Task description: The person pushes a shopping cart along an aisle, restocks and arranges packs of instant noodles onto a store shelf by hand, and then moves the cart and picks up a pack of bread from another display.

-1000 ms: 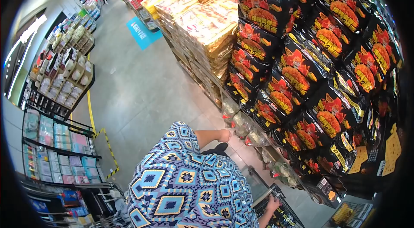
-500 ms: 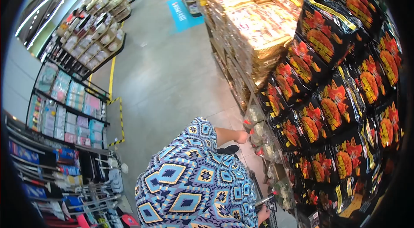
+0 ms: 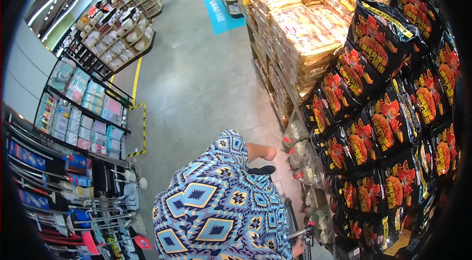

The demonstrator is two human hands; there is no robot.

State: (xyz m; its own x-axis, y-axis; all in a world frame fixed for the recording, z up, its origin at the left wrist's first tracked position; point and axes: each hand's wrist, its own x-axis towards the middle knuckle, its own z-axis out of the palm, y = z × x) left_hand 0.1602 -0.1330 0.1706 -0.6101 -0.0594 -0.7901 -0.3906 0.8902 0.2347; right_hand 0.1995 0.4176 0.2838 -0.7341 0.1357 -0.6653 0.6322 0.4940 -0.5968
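Note:
My left hand (image 3: pixel 269 152) hangs low in front of my patterned shirt (image 3: pixel 211 201), above the floor. Its fingers look curled in, and whatever they hold, if anything, is hidden. A dark shoe (image 3: pixel 261 170) shows just below it. At the bottom edge, partly cut off, my right hand (image 3: pixel 298 248) is closed at the handle (image 3: pixel 300 232) of a dark shopping cart. Most of the cart is hidden by my shirt and the image edge.
Black snack bags (image 3: pixel 386 129) are stacked on the right, behind golden packages (image 3: pixel 309 29). Bagged goods (image 3: pixel 297 154) line the stack's base. A grey aisle (image 3: pixel 196 83) runs forward. Racks (image 3: pixel 81 117) stand left, beside a yellow-black floor strip (image 3: pixel 144 127).
The view has turned, so the shelves, floor sign and aisle sit farther right. My right hand and the cart show lower and less fully. My left hand remains low and forward.

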